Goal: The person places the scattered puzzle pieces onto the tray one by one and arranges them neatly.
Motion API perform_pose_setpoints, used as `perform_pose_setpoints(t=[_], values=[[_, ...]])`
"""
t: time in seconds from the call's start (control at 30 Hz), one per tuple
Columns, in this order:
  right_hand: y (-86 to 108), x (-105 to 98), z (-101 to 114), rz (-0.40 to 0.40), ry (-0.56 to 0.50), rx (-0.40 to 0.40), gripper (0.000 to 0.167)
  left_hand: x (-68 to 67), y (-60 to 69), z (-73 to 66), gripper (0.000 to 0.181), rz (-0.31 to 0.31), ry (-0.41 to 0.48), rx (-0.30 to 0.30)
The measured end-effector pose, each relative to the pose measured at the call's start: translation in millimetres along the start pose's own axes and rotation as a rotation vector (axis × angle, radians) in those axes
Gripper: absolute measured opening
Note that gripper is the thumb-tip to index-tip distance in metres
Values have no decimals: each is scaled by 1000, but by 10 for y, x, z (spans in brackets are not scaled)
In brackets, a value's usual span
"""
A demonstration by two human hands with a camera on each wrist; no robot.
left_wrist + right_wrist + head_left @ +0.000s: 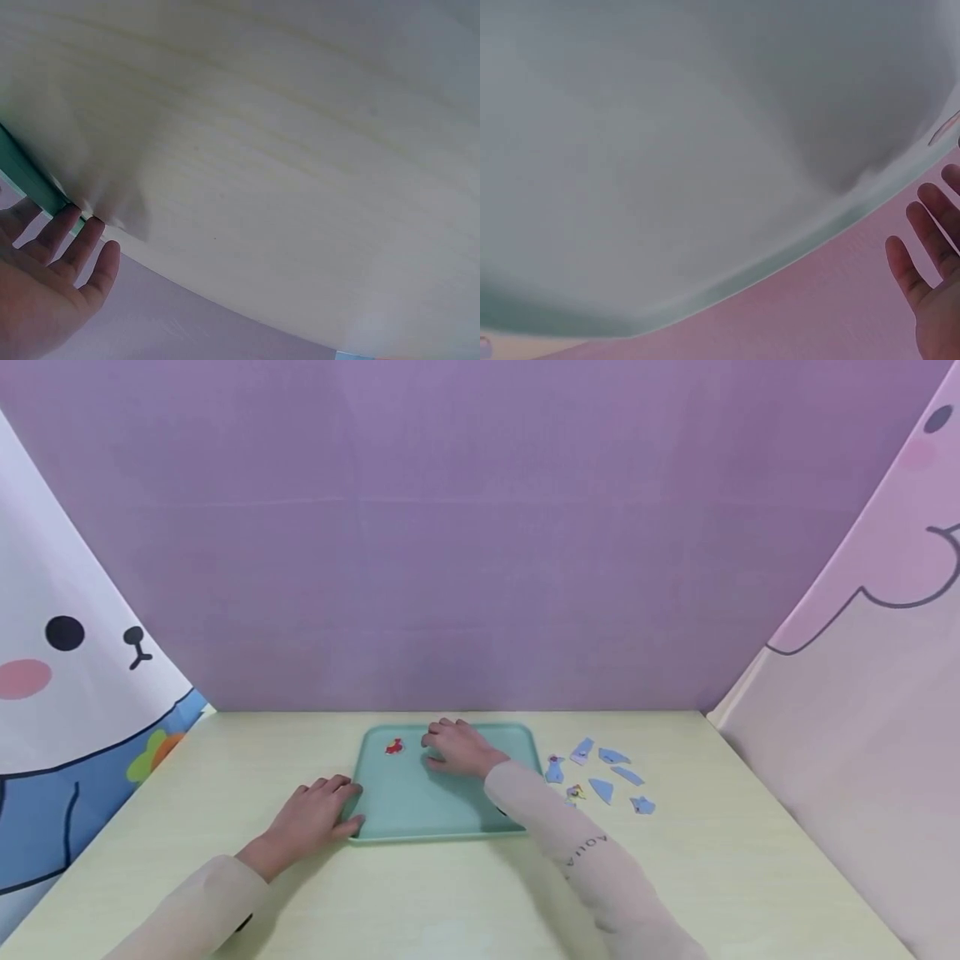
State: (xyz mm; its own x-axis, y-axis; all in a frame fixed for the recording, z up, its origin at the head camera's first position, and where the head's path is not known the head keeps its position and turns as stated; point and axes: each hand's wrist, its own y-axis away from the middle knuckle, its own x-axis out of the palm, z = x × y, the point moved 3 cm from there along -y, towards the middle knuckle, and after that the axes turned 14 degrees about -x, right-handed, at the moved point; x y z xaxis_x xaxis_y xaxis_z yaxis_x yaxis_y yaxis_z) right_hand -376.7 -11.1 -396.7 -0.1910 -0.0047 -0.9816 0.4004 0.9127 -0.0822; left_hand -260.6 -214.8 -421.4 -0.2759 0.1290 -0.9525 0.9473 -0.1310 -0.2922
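Note:
A green tray (pixel 420 810) lies on the table. My left hand (pixel 313 817) rests at its left edge, fingers and thumb relaxed against the rim; in the left wrist view the fingers of that hand (pixel 56 262) are beside the green rim (pixel 30 176). Over the back middle of the tray is my right hand (pixel 459 748), its fingers loosely bent; in the right wrist view the hand (pixel 930 262) shows spread fingers and no object between them. A small red and yellow piece (pixel 394 746) lies in the tray's back left part, left of my right hand.
Right of the tray several flat blue pieces lie scattered on the table (pixel 712 860), among them a triangular one (pixel 602 790) and a star-like one (pixel 642 805). A yellow and red piece (pixel 575 792) is near the tray's right edge. A purple cloth (pixel 465 543) hangs behind.

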Motion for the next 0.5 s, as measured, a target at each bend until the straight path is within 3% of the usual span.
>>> perform_pose_setpoints(t=[0.5], values=[[395, -17, -10, -27, 74, -67, 26, 2, -11, 10, 47, 30, 6, -17]])
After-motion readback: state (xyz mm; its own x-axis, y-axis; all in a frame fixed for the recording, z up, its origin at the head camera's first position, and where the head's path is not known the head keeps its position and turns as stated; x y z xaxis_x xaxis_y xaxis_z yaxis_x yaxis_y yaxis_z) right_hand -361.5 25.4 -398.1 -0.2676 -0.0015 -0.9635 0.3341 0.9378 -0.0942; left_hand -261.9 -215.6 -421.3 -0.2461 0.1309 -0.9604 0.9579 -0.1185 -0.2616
